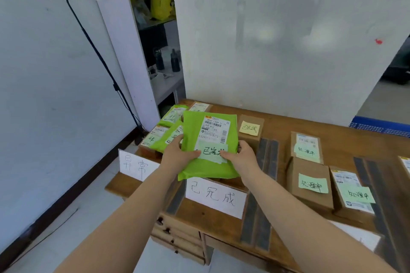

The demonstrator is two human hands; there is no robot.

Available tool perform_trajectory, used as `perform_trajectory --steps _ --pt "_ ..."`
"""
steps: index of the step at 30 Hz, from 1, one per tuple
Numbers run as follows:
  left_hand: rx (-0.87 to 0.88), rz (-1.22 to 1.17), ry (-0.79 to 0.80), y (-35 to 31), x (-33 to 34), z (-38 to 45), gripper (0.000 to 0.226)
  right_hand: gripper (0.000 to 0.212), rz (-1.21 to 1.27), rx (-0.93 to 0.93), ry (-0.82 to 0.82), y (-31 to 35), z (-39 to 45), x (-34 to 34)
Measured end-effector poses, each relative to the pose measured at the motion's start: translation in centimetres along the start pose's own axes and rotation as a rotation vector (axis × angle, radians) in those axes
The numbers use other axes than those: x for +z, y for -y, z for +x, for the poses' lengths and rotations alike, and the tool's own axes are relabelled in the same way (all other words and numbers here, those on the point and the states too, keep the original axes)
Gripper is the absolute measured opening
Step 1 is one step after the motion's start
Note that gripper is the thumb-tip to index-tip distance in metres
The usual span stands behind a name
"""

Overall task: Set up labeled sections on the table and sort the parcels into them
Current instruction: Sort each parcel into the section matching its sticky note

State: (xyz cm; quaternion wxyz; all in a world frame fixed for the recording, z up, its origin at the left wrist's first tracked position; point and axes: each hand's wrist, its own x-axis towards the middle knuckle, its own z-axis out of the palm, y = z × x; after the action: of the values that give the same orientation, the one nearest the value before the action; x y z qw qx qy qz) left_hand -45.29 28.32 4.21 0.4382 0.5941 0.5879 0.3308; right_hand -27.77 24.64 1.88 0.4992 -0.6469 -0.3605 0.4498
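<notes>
White walls back our wooden table, whose right end is cut off by the frame. We hold a green mailer above the white section label; whatever lies beneath it is hidden. Our left hand and right hand grip its sides, thumbs pressing its pale green note.

Both my bare arms reach out in front of me, close together. My left hand grips the left edge of the green parcel, with my thumb lying on top and my fingers curled under. My right hand grips the right edge the same way, thumb on top, pointing toward my other thumb.
</notes>
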Motion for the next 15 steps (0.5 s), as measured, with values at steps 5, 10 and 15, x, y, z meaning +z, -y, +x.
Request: perform_trajectory --steps 5,10,15 --pt "0.011 0.09 0.057 0.7 1.2 4.7 0.073 0.033 -0.032 0.038 -0.089 -0.8 3.6 0.6" --pt "-0.008 0.207 0.093 1.9 3.3 9.8 0.069 0.031 -0.136 0.098 -0.078 -2.3 8.1 0.6" --pt "-0.045 0.357 0.163 3.6 5.8 13.5 0.071 0.038 -0.321 0.126 -0.058 -3.9 12.1 1.0"
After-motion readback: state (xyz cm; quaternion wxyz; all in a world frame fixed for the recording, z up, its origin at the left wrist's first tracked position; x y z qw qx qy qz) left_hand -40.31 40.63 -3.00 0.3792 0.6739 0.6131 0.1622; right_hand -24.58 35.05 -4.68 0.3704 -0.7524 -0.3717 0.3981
